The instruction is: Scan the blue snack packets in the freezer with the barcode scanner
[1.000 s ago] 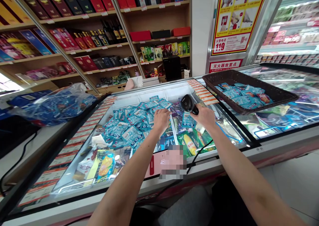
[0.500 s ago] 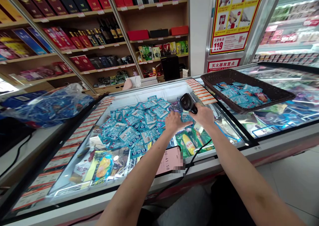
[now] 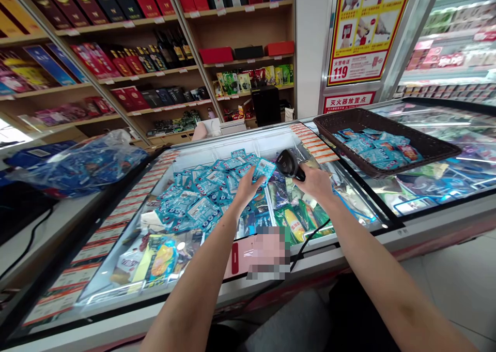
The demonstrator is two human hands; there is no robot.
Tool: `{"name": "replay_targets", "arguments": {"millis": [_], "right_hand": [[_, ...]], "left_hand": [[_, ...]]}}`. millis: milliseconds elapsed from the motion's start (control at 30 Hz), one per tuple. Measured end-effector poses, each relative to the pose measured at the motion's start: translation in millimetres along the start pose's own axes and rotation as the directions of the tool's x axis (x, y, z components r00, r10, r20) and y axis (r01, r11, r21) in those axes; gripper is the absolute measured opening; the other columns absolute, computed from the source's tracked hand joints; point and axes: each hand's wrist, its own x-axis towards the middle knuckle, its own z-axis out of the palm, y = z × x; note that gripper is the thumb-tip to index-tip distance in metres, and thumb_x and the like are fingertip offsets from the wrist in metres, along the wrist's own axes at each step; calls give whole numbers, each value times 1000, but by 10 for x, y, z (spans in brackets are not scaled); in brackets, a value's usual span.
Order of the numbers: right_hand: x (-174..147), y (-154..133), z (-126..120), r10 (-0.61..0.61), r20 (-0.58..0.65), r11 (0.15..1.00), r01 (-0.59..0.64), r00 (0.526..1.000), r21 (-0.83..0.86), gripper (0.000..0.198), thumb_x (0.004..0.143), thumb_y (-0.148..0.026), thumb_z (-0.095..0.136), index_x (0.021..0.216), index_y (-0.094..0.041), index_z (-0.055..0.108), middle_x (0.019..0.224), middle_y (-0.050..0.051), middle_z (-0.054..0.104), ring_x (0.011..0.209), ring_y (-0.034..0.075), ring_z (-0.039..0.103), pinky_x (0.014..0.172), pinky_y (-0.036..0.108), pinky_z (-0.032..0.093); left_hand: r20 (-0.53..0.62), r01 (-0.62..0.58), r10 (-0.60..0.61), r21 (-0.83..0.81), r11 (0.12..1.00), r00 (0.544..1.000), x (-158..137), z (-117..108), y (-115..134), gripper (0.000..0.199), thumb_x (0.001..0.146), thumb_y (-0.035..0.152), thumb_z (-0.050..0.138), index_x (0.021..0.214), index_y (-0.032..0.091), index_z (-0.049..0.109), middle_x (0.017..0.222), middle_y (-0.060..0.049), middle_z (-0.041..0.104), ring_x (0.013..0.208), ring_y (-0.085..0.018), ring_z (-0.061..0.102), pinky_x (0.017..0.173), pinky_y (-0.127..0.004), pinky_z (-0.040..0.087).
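My left hand [image 3: 247, 187] pinches a small blue packet [image 3: 265, 171] by its lower edge, just above a heap of similar blue packets [image 3: 201, 192] on the chest freezer's glass. My right hand [image 3: 316, 182] is wrapped around the handle of a black barcode scanner [image 3: 287, 164]. The scanner's head points left, close to the packet but apart from it. From the scanner side a black cable [image 3: 312, 232] runs down over the freezer's front edge. A pink-screened phone [image 3: 241, 256], partly blurred out, lies between my forearms.
A brown basket [image 3: 434, 144] with more blue packets rests on the freezer at the right. To the left lies a clear plastic bag [image 3: 104, 158] of blue packets. Stocked shelves [image 3: 232, 60] stand behind the freezer.
My left hand has moved left, away from my right hand, and now shows a blue packet raised in front of the scanner. The phone's screen has changed from a running timer.
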Motion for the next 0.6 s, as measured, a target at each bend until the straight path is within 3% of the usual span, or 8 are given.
{"name": "replay_targets", "arguments": {"millis": [233,600], "right_hand": [[-44,-60,-3,-137,22,990,136,990,25,38,80,-46,48,108,-22,57,87,6,69,81,23,63,66,29,39],[-91,-92,26,-271,23,960,269,962,81,37,80,-45,49,108,-23,57,88,4,69,81,23,63,62,29,35]], "left_hand": [[10,99,-98,-167,981,995,-23,41,-158,64,80,53,48,134,21,38,138,-8,42,130,-20,35,100,-31,34],[19,124,-122,-181,976,992,13,116,-231,70,80,57,47,136,17,35,143,-11,35,131,-22,34,101,-32,34]]}}
